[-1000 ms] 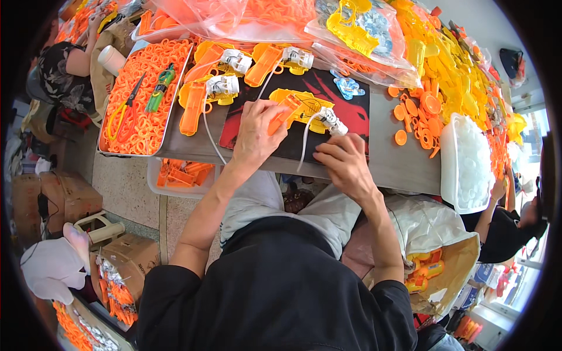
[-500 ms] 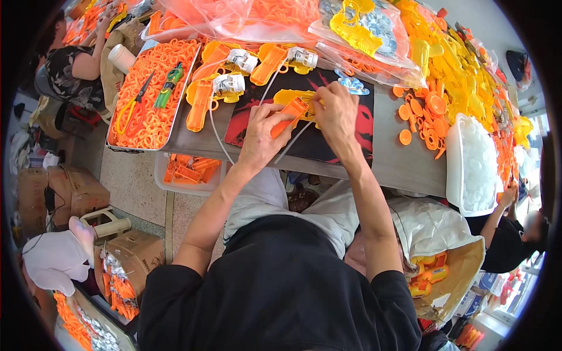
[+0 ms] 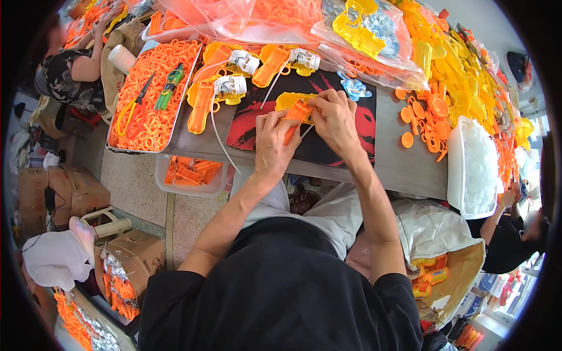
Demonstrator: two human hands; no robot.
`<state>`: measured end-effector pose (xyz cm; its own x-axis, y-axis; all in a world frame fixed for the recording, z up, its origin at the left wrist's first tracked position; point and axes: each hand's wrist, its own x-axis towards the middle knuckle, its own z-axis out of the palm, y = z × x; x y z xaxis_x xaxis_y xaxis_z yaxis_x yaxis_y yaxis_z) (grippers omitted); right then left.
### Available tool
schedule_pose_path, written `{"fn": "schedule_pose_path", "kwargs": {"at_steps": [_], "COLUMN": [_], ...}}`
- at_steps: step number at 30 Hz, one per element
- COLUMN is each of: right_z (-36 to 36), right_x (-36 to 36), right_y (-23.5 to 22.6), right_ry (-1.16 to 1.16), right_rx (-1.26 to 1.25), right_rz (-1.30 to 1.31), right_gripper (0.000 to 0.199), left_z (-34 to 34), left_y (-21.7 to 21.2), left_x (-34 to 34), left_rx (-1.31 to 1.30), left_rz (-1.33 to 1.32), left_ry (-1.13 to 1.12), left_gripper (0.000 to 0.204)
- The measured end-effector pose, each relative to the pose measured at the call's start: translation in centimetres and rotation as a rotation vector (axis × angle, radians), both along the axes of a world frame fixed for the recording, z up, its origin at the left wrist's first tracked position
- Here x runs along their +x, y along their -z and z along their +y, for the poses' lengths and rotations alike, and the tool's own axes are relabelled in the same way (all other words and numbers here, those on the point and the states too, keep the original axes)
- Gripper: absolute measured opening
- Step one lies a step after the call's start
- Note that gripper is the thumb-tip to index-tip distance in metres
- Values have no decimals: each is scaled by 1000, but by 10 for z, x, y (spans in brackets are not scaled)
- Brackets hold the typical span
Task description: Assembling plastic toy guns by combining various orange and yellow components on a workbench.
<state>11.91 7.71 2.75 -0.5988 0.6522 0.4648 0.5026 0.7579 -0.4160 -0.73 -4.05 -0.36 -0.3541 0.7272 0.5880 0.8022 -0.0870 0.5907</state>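
Note:
Above the dark red-and-black mat (image 3: 246, 130), my left hand (image 3: 273, 145) grips an orange plastic housing (image 3: 298, 111) between thumb and fingers. It sits in a yellow toy-gun shell half (image 3: 285, 101), partly covered by my hands. My right hand (image 3: 336, 124) is closed in a pinch at the shell's right side, against the orange housing; any small part between its fingertips is hidden. A pale tube (image 3: 305, 130) sticks out below. Left of the mat lie several similar yellow shells (image 3: 198, 121) fitted with orange housings and white cylinders (image 3: 230, 85).
A metal tray (image 3: 182, 96) of orange rings carries scissors (image 3: 139, 105) and green-handled cutters (image 3: 169, 88). Loose orange discs (image 3: 438, 107) and a white tub (image 3: 459, 175) of clear parts are at right. Bagged parts and a yellow shell heap (image 3: 456, 70) line the back. Other people sit on both sides.
Both hands have drawn slightly nearer to me with the shell and orange housing. My right fingertips have come down from the shell's upper edge to beside the housing.

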Motion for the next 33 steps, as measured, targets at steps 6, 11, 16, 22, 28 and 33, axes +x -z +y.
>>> {"fn": "schedule_pose_path", "kwargs": {"at_steps": [6, 11, 16, 22, 28, 33], "right_z": [5, 23, -1, -42, -54, -58], "right_x": [-6, -14, 26, 48, 61, 67], "right_y": [-10, -23, -17, -10, -5, -4], "right_ry": [-28, -66, -53, 56, 124, 131], "right_rx": [-83, -362, -291, -366, -345, -410], "right_rz": [45, -235, 0, 77, 176, 191], "right_gripper": [21, 24, 33, 49, 60, 58], "left_z": [-2, 0, -4, -2, 0, 0], "left_y": [2, -3, -3, 4, 5, 6], "left_x": [-8, -14, -33, -26, -13, -10], "left_rx": [12, -16, -37, 9, 8, 35], "left_rz": [-23, -20, -166, -171, -35, -36], "left_ry": [54, 109, 205, 162, 92, 54], "left_gripper": [27, 26, 21, 21, 22, 22]}}
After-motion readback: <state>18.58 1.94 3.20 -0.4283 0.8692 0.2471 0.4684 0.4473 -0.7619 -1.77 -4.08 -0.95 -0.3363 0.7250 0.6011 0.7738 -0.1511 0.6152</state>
